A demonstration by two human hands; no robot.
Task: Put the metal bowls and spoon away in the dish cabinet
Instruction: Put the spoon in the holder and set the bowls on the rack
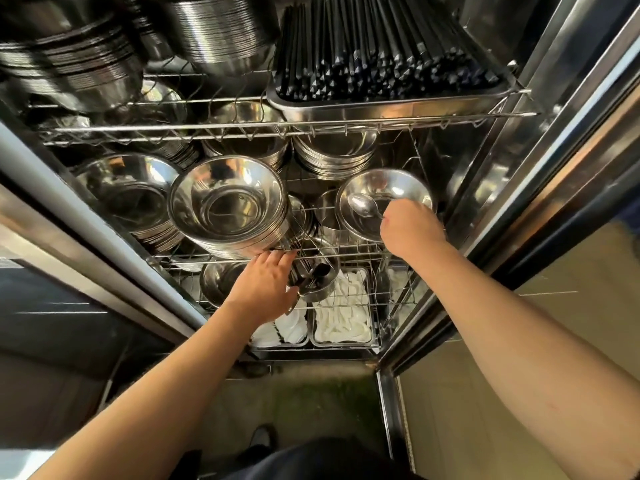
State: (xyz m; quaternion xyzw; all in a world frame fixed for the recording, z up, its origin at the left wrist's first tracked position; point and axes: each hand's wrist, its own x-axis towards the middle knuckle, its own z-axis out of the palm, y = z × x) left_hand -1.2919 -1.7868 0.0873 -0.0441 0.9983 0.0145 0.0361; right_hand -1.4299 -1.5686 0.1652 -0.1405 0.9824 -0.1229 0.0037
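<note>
I stand at the open dish cabinet (491, 188). My right hand (412, 230) grips a metal spoon (362, 206) together with a shiny metal bowl (398, 185); the spoon's head lies inside the bowl, over the right end of the middle wire shelf (346, 252). My left hand (266, 282) rests with spread fingers at that shelf's front edge, just below a tall stack of metal bowls (228, 206) and beside a metal cutlery holder (317, 278). Whether the left hand holds anything is unclear.
More bowl stacks (131, 195) fill the middle and upper shelves. A tray of black chopsticks (381, 53) sits top right. White items lie in trays (343, 317) on the bottom shelf. Cabinet doors (571, 133) stand open on both sides.
</note>
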